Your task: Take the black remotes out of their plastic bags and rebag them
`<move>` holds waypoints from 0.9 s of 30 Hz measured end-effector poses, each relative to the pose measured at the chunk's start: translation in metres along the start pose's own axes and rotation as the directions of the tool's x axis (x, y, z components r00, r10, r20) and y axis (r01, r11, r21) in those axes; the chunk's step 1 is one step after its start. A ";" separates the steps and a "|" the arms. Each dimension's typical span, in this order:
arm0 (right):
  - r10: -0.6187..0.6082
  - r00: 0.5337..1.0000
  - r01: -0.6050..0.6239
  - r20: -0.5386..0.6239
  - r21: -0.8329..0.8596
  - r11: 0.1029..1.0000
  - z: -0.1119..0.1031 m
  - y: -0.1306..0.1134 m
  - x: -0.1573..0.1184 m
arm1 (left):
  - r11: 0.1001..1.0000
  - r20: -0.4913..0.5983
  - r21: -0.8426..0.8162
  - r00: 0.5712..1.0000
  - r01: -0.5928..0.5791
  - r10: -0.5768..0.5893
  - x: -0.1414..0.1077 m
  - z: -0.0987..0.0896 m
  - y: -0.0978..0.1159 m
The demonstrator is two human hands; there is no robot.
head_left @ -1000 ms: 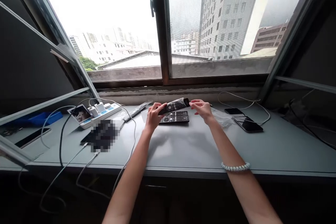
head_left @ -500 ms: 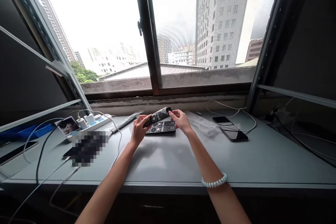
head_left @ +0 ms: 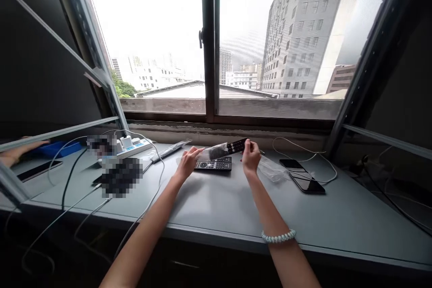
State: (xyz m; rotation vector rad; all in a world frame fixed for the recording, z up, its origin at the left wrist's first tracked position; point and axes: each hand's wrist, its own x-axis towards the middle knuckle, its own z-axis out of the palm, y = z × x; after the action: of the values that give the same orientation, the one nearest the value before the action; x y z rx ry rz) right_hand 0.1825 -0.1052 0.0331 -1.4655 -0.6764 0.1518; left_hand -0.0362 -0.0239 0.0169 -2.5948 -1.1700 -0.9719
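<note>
A black remote control [head_left: 236, 146] is partly out of a clear plastic sleeve [head_left: 218, 150]. My right hand [head_left: 251, 156] is closed around the bare upper end of the remote. At the other end, my left hand [head_left: 187, 162] pinches the sleeve, which still covers the remote's lower part. Below them, black remotes [head_left: 214, 165] lie side by side on the grey desk [head_left: 202, 204]. To the right of my right hand sits a crumpled clear plastic bag [head_left: 272, 170].
Two dark phones [head_left: 305, 180] lie on the right with a white cable. A power strip [head_left: 135, 147] with plugs, a wrapped dark strip-shaped item [head_left: 171, 150], cables and a blurred object [head_left: 122, 177] occupy the left. Another person's hand [head_left: 16, 150] is near a blue tray [head_left: 62, 148].
My right hand has moved right with the remote, drawing it partly out of the sleeve that my left hand holds. Another person's hand has appeared at far left. The view has shifted.
</note>
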 end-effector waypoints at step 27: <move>0.243 0.477 -0.035 0.845 -0.258 0.966 -0.008 -0.004 -0.016 | 0.881 -0.064 -0.081 0.879 0.467 -0.472 -0.001 0.004 -0.004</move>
State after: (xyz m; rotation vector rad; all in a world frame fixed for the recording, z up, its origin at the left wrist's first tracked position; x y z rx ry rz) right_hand 0.1723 -0.1203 0.0323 -1.5973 -1.4411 1.0648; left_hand -0.0374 -0.0207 0.0123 -2.3258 -1.8247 -1.1999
